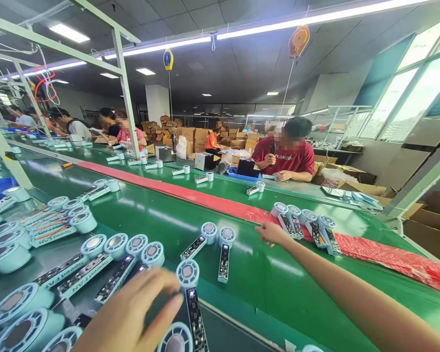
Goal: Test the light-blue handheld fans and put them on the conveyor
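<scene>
My left hand (135, 308) is in the near foreground, thumb and fingers apart, with nothing seen in its grip. Just beyond its fingertips lies a light-blue handheld fan (187, 274) with a round head and an exposed circuit board in its handle. My right hand (274, 233) reaches over the green belt, fingers loosely bent and slightly apart, and no object shows in them. To its left are two more fans, one of them upright in view (226, 237). On its right, several fans (293, 211) lie side by side across a red strip (238, 210).
Many fans (84, 220) crowd the left side of the green conveyor (143, 215). Across the line a person in a red shirt (297, 159) works beside a blue tray (238, 174). Metal frame posts (126, 98) rise from the line. Cardboard boxes (194, 139) are stacked behind.
</scene>
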The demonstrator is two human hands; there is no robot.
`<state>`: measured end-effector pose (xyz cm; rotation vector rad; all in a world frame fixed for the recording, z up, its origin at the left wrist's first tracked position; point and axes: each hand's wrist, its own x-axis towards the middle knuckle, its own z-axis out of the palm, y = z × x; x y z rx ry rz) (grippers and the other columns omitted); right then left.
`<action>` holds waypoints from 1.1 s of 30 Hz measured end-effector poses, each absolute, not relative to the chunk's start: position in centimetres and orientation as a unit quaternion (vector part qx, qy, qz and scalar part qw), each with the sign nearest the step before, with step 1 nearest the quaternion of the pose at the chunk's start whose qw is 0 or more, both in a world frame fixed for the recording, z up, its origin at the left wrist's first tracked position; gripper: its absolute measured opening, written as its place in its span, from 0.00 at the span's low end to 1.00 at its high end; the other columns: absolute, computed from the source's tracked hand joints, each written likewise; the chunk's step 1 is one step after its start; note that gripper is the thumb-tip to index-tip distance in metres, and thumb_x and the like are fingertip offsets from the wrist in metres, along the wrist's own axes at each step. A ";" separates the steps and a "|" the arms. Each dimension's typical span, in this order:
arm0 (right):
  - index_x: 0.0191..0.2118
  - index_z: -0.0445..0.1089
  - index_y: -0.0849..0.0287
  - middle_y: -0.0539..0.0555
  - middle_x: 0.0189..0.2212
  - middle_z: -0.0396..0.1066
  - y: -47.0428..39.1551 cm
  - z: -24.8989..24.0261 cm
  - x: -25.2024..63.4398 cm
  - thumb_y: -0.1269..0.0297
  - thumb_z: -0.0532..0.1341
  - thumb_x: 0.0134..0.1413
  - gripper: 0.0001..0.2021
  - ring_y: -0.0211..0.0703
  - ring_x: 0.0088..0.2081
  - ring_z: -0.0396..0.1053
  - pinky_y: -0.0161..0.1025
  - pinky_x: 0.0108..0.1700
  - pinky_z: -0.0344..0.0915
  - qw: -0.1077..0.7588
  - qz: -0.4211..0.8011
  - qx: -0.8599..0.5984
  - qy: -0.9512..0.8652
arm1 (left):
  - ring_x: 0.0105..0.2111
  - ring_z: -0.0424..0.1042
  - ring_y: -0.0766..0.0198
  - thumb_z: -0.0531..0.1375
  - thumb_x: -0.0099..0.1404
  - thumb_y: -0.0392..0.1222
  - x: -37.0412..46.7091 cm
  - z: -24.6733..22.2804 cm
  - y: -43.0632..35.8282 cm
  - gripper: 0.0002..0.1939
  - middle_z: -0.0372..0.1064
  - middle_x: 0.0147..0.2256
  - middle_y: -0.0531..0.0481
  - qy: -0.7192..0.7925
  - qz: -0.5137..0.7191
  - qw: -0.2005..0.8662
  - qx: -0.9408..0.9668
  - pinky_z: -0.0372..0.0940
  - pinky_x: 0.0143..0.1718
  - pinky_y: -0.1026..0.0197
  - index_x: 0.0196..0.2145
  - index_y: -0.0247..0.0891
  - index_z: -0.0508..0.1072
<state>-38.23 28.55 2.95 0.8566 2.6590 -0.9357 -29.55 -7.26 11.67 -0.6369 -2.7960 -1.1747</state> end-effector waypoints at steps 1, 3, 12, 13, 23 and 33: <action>0.44 0.66 0.63 0.55 0.38 0.69 26.7 3.1 -37.7 0.55 0.54 0.60 0.16 0.41 0.36 0.69 0.43 0.38 0.68 0.145 -0.358 0.273 0.881 | 0.34 0.69 0.56 0.54 0.58 0.54 -30.9 11.9 -6.5 0.12 0.71 0.34 0.52 -0.914 -0.338 -0.009 -0.224 0.64 0.35 0.55 0.30 0.48 0.72; 0.42 0.66 0.64 0.53 0.33 0.69 23.0 3.0 -36.6 0.52 0.52 0.60 0.18 0.37 0.30 0.69 0.39 0.32 0.69 0.212 -0.427 0.247 0.844 | 0.37 0.68 0.57 0.50 0.62 0.51 -34.5 11.9 -4.1 0.14 0.70 0.37 0.49 -0.950 -0.177 -0.069 -0.248 0.62 0.40 0.53 0.37 0.43 0.70; 0.44 0.65 0.63 0.54 0.38 0.67 15.3 1.6 -34.8 0.62 0.57 0.59 0.11 0.38 0.33 0.67 0.38 0.32 0.68 0.165 -0.589 0.322 0.722 | 0.44 0.67 0.58 0.57 0.62 0.44 -41.8 7.0 4.7 0.14 0.66 0.46 0.45 -0.966 -0.096 -0.201 -0.132 0.65 0.44 0.50 0.45 0.36 0.68; 0.45 0.64 0.63 0.54 0.38 0.67 15.5 2.1 -34.5 0.62 0.56 0.59 0.12 0.38 0.33 0.68 0.38 0.32 0.69 0.160 -0.617 0.327 0.698 | 0.44 0.68 0.58 0.57 0.62 0.44 -41.6 7.0 4.7 0.14 0.66 0.45 0.45 -0.965 -0.116 -0.199 -0.128 0.65 0.44 0.50 0.45 0.36 0.67; 0.43 0.61 0.61 0.47 0.27 0.63 15.0 8.3 -21.4 0.62 0.53 0.61 0.09 0.32 0.22 0.61 0.32 0.23 0.63 0.018 -0.811 0.236 0.535 | 0.27 0.65 0.68 0.50 0.65 0.53 -35.0 12.6 2.6 0.20 0.64 0.35 0.50 -0.804 -0.485 -0.254 -0.233 0.64 0.27 0.62 0.48 0.36 0.60; 0.44 0.59 0.54 0.47 0.24 0.65 9.6 2.0 -2.3 0.50 0.63 0.44 0.23 0.33 0.19 0.58 0.28 0.16 0.49 -0.062 -0.840 0.296 0.451 | 0.25 0.59 0.71 0.56 0.60 0.57 -14.7 4.5 -9.1 0.30 0.60 0.33 0.52 -0.580 -0.654 -0.469 -0.127 0.52 0.22 0.68 0.54 0.46 0.49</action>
